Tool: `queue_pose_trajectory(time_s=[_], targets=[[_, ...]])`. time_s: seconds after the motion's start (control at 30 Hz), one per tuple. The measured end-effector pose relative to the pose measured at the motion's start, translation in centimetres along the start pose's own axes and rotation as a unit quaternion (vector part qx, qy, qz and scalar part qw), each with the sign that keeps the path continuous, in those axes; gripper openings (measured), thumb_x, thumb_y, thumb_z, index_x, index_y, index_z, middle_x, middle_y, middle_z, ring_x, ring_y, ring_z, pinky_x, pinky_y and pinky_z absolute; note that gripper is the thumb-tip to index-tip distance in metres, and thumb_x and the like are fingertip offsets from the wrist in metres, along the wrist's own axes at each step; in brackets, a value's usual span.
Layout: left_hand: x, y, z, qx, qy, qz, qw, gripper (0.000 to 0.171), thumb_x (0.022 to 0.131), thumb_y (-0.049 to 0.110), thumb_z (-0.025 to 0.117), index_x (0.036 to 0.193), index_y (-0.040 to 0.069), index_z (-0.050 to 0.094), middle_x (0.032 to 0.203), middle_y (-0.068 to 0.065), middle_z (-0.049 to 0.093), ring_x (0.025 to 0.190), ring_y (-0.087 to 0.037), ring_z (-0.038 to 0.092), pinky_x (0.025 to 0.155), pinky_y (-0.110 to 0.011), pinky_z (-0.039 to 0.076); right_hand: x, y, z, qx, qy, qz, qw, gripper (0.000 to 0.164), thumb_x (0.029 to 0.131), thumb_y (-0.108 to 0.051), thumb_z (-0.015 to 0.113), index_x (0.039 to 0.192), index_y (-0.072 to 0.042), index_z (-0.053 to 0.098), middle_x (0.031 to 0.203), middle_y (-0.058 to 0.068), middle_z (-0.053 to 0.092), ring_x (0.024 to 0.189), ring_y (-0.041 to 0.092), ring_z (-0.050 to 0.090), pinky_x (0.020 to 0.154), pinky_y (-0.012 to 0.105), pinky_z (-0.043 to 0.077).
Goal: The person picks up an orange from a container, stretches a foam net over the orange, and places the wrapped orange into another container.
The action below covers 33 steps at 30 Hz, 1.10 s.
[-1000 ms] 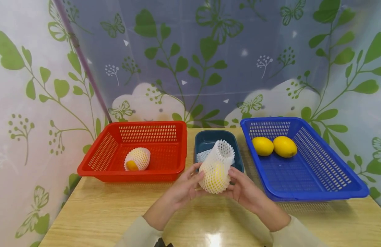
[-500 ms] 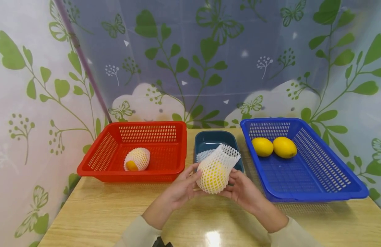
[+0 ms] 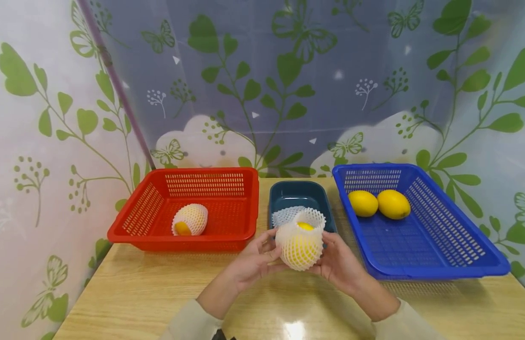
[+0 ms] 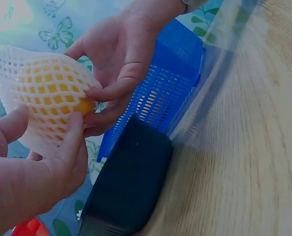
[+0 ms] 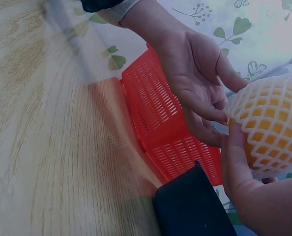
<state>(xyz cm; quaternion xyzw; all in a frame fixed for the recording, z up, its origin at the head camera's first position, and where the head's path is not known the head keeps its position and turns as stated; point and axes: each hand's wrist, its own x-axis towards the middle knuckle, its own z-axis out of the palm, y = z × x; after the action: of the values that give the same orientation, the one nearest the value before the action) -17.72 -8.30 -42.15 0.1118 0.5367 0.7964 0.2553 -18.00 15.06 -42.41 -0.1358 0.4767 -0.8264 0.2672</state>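
Left hand (image 3: pixel 257 259), right hand (image 3: pixel 338 262): both holding yellow fruit (image 3: pixel 305 226) between them, near dark tray (image 3: pixel 297 199); step: seemingly fitting foam net (image 3: pixel 286 236); next move: likely calling for steady support while adjusting net's mouth

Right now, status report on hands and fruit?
Left hand, right hand: both holding netted fruit. Foam net open at top, yellow showing. Nothing visibly blocking.

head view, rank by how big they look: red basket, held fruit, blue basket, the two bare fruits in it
1. Blue basket
2. Red basket
3. Held fruit in its net, probably helped by nearness
4. Left bare fruit and right bare fruit: too alike to rank
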Motion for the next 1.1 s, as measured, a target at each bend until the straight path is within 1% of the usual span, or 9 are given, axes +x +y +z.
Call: queue_pose_trajectory(time_s=[0.13,0.17,0.27,0.37,0.47,0.57,0.73,0.97,1.1], targets=[[-0.02,-0.18,-0.08,0.014,-0.010,-0.001,0.9999,0.067,0.093,0.016,0.064,0.150,0.006,0.029,0.141,-0.019,0.040,0.115,-0.025,0.055,0.102,-0.049,0.043,-0.09,0.03,-0.04,-0.013,-0.006,-0.004,1.000,0.035,0.104,-0.032,0.020,0.129,-0.015,0.038,0.116,0.005,0.055,0.099,0.019,0.061,0.088,0.035,0.054],[-0.04,-0.19,-0.08,0.015,-0.014,-0.003,0.9998,0.068,0.093,0.018,0.065,0.150,0.005,0.029,0.139,-0.019,0.040,0.115,-0.026,0.055,0.101,-0.048,0.044,-0.15,0.02,-0.04,-0.014,-0.006,-0.005,1.000,0.035,0.104,-0.031,0.020,0.128,-0.015,0.039,0.116,0.005,0.054,0.099,0.019,0.060,0.088,0.034,0.054],[-0.13,-0.11,-0.06,0.020,-0.026,-0.006,0.9994,0.066,0.097,0.023,0.060,0.151,0.005,0.028,0.143,-0.020,0.040,0.120,-0.031,0.054,0.101,-0.046,0.045,-0.31,-0.04,-0.04,-0.018,-0.004,-0.003,1.000,0.033,0.103,-0.030,0.021,0.128,-0.015,0.037,0.117,0.005,0.052,0.099,0.019,0.059,0.087,0.032,0.054],[-0.17,0.07,-0.02,0.014,-0.038,-0.007,0.9992,0.065,0.100,0.029,0.053,0.152,0.004,0.024,0.149,-0.021,0.036,0.129,-0.035,0.048,0.103,-0.047,0.042,-0.34,-0.03,-0.10,-0.019,-0.005,-0.002,1.000,0.032,0.103,-0.029,0.020,0.128,-0.015,0.036,0.117,0.006,0.050,0.099,0.019,0.059,0.087,0.031,0.054],[-0.17,0.20,0.11,0.012,-0.037,-0.007,0.9992,0.064,0.101,0.033,0.050,0.152,0.004,0.022,0.152,-0.021,0.033,0.134,-0.037,0.042,0.105,-0.049,0.040,-0.23,0.08,-0.13,-0.019,-0.004,-0.002,1.000,0.031,0.103,-0.028,0.021,0.126,-0.014,0.036,0.114,0.006,0.051,0.097,0.018,0.059,0.086,0.031,0.054],[-0.20,0.15,0.21,0.011,-0.025,-0.010,0.9996,0.065,0.101,0.035,0.051,0.151,0.005,0.023,0.150,-0.021,0.035,0.130,-0.035,0.046,0.106,-0.051,0.039,-0.11,0.30,-0.16,-0.016,0.002,-0.003,1.000,0.028,0.104,-0.027,0.022,0.123,-0.014,0.037,0.110,0.005,0.055,0.095,0.016,0.061,0.085,0.030,0.054],[-0.18,0.01,0.24,0.002,-0.010,-0.015,0.9998,0.065,0.099,0.037,0.053,0.148,0.005,0.024,0.143,-0.018,0.042,0.118,-0.028,0.055,0.107,-0.054,0.036,0.01,0.62,-0.20,-0.016,0.013,0.003,1.000,0.025,0.104,-0.025,0.025,0.123,-0.015,0.036,0.106,0.003,0.059,0.092,0.016,0.063,0.085,0.030,0.054],[-0.08,-0.01,0.08,-0.002,-0.005,-0.015,0.9999,0.062,0.100,0.033,0.053,0.147,0.005,0.025,0.139,-0.017,0.046,0.113,-0.026,0.057,0.106,-0.054,0.037,0.26,0.66,-0.08,-0.014,0.020,0.012,1.000,0.029,0.102,-0.025,0.026,0.125,-0.009,0.032,0.106,0.005,0.058,0.093,0.017,0.064,0.087,0.032,0.054],[-0.13,0.01,0.04,0.000,-0.003,-0.016,0.9999,0.059,0.100,0.032,0.053,0.146,0.006,0.027,0.137,-0.016,0.046,0.113,-0.026,0.056,0.106,-0.055,0.038,0.23,0.71,-0.20,-0.003,0.007,0.014,1.000,0.028,0.102,-0.025,0.024,0.121,-0.011,0.039,0.104,0.004,0.058,0.092,0.016,0.062,0.088,0.033,0.054]])
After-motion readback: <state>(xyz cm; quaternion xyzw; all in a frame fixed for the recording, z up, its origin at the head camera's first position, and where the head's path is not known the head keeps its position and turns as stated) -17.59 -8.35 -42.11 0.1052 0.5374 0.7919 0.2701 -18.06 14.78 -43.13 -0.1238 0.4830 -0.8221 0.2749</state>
